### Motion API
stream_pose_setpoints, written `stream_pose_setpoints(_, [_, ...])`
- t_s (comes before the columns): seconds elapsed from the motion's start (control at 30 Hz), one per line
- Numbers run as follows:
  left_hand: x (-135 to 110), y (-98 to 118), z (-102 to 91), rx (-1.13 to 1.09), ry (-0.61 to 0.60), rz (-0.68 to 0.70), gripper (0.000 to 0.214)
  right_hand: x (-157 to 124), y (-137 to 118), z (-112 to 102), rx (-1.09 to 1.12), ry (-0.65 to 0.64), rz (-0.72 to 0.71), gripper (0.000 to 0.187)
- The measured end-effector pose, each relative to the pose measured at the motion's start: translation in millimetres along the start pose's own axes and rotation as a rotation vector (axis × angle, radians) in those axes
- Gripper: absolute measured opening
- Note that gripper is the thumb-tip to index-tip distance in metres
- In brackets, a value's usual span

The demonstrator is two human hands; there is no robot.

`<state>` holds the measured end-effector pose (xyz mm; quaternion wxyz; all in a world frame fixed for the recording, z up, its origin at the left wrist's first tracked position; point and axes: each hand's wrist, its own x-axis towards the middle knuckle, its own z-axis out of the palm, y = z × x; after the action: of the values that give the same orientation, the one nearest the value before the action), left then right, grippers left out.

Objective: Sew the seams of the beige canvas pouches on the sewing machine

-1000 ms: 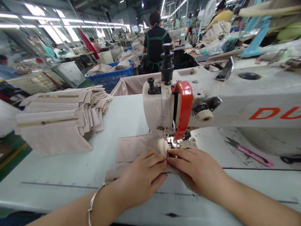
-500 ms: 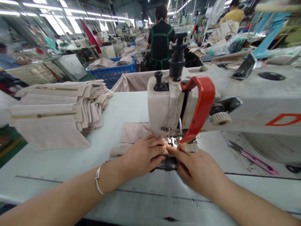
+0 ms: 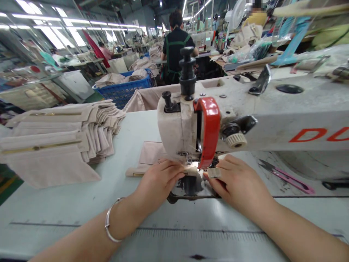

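Observation:
A beige fabric piece [image 3: 148,154] lies on the table under the head of a grey sewing machine [image 3: 245,116] with a red guard [image 3: 208,131]. My left hand [image 3: 158,182] presses on the near edge of the fabric, fingertips pinched on its folded strip beside the presser foot [image 3: 195,165]. My right hand [image 3: 240,183] rests just right of the foot, fingers curled down on the machine bed next to a small taped block [image 3: 214,172]. The needle itself is hidden behind the guard.
A tall stack of beige pieces with gold zippers [image 3: 60,134] sits at the left of the table. Pink thread snips [image 3: 286,176] lie at the right under the machine arm. A blue basket [image 3: 125,89] and a person in black stand behind.
The fabric has travelled away under the foot; its near edge now sits at the needle. Both hands followed it forward and drew apart, exposing the dark needle plate.

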<state>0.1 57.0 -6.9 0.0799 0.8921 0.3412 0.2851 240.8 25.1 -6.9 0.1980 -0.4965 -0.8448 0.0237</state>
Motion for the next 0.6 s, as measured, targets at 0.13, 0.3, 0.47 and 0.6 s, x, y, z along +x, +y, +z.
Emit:
stream_pose_setpoints(0.13, [-2.4,8.1,0.6,0.044,0.002,-0.002,0.02,-0.4,-7.4,1.9,0.142,-0.013,-0.091,0.018])
stream_pose_setpoints(0.3, [-2.8,10.4,3.4,0.022,-0.027,0.059,0.019,-1.8,-12.0,4.3,0.154,-0.072,-0.078,0.021])
stream_pose_setpoints(0.47, [-4.1,9.8,6.1,0.033,-0.055,0.143,0.018,-4.6,-12.1,7.3,0.228,-0.003,-0.02,0.011])
stream_pose_setpoints(0.6, [-6.2,10.0,5.9,0.055,-0.056,0.105,0.015,-3.8,-12.1,9.7,0.241,0.065,-0.043,0.008])
